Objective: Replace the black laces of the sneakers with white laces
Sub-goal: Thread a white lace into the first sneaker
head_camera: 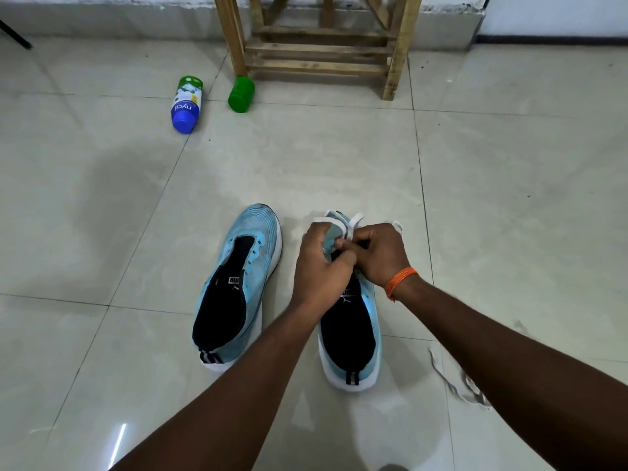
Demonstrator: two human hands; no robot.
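Two light blue sneakers with black insides stand side by side on the tiled floor, toes pointing away from me. The left sneaker [244, 283] has no lace in its eyelets. Both hands work over the front of the right sneaker [353, 334]. My left hand [319, 266] and my right hand [380, 253] pinch the white lace [355, 219], which loops out above the fingers near the toe. My hands hide the eyelets. Another white lace [455, 385] lies loose on the floor at the right, partly under my right forearm.
A blue-capped bottle [186, 103] lies on the floor at the back left, with a green bottle [241, 94] beside it. A wooden stool frame [319, 52] stands at the back against the wall. A dark rod shows at the far left edge.
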